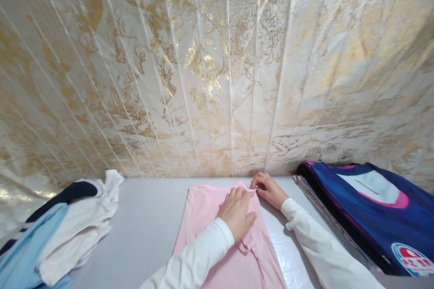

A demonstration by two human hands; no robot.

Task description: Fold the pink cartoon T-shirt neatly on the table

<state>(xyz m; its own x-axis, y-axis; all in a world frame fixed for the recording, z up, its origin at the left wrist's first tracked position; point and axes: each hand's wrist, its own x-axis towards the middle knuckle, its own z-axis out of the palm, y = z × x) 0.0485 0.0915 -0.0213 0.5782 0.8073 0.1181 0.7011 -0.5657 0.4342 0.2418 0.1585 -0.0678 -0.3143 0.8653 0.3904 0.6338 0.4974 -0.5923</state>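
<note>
A pink garment (200, 216), folded long and narrow, lies on the table in front of me. My left hand (235, 214) rests flat on its upper part, fingers stretched toward the far edge and covering some of the cloth. At the garment's far right corner, my right hand (267, 188) pinches the pink fabric between thumb and fingers. A small bow or gathered bit of pink cloth shows just below the left hand.
On the left is a loose heap of clothes (77, 230) in white, light blue and dark navy. A stack of folded garments (369, 216), navy and pink on top, stands at the right. Behind the table (142, 216) hangs a shiny gold-patterned sheet (210, 72).
</note>
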